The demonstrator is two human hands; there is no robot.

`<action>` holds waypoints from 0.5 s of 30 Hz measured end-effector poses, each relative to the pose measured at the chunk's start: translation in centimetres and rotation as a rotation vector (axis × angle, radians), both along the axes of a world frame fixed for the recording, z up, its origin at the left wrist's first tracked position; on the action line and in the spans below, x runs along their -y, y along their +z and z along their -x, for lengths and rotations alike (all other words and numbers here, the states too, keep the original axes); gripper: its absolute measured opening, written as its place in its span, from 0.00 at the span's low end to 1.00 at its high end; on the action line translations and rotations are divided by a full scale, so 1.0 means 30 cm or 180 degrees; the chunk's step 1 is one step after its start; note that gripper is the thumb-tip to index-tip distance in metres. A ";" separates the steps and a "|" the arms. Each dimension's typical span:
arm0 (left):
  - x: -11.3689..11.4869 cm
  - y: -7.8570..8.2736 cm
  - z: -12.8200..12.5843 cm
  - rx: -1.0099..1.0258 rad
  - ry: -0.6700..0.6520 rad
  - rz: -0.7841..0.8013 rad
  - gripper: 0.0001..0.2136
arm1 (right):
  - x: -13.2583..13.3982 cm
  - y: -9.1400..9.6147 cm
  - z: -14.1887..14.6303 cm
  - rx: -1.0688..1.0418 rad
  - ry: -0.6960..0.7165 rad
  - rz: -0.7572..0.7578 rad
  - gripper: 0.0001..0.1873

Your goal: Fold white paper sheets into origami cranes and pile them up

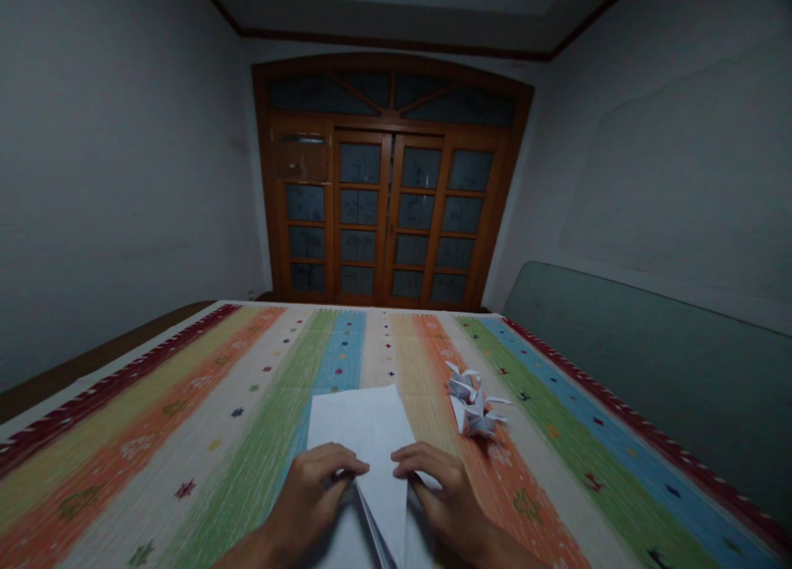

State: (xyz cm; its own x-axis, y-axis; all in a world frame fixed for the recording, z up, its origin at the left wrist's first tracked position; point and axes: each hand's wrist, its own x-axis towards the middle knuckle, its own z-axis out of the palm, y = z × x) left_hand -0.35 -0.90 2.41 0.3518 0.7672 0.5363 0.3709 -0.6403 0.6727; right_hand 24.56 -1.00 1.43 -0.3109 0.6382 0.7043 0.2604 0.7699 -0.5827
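Observation:
A folded piece of white paper (388, 515) is between my two hands, over a larger white sheet (355, 412) that lies flat on the table. With thumb and fingers pinched together, my left hand (318, 486) grips the folded paper's left edge. On the other side my right hand (442, 486) pinches its right edge in the same way. A narrow folded edge runs down from the left fingertips towards me. The lower part of the folded paper is cut off by the picture's bottom edge.
Several folded paper cranes (476, 404) stand in a cluster to the right of the sheet. A striped, multicoloured tablecloth (247, 445) covers the table. Along the right side is a pale green padded backrest (649, 371). Wooden glass-paned doors (389, 214) are beyond the far edge.

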 end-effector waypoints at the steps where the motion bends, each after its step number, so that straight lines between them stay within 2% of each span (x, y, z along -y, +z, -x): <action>1: -0.007 -0.003 0.000 -0.0156 0.0025 0.0067 0.16 | -0.005 -0.010 -0.002 0.0149 0.0058 0.0106 0.19; 4: -0.019 -0.004 -0.001 -0.0569 0.0113 0.0189 0.18 | -0.007 -0.032 -0.004 0.0593 0.0169 0.0292 0.21; 8: -0.018 0.002 0.003 -0.0883 0.0187 0.0231 0.20 | 0.003 -0.031 -0.003 0.0935 0.0255 0.0398 0.20; 13: -0.004 0.020 0.023 -0.1039 -0.0296 -0.0081 0.18 | 0.018 -0.008 -0.012 0.0940 0.0448 0.0433 0.22; 15: 0.001 0.027 0.032 -0.1076 -0.0517 -0.0034 0.16 | 0.025 -0.001 -0.016 0.0983 0.0437 0.0522 0.23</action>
State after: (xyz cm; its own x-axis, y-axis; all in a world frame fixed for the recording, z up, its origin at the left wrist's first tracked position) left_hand -1.30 -0.94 3.24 0.6271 0.6819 0.3765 0.4639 -0.7153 0.5227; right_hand 25.03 -1.75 1.38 -0.5831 0.6724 0.4559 0.3439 0.7128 -0.6113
